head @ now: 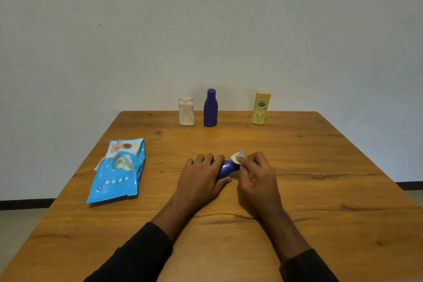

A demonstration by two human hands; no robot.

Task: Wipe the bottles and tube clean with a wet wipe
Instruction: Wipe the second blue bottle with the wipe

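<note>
Mid-table, tube (225, 168) lying crosswise, wipe (237, 158) atop

Wood table (320, 190), wipes pack (119, 171) L, blue tube (226, 168) lying ctr, white bottle (186, 112), navy bottle (210, 109), yellow bottle (261, 109) upright at back

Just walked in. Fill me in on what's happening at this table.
A person is cleaning a blue tube that lies on the wooden table. The left hand grips the tube while the right hand pinches a wet wipe against it. A white bottle, a dark blue bottle and a yellow bottle stand at the far edge. The wipes pack lies to the left.
</note>
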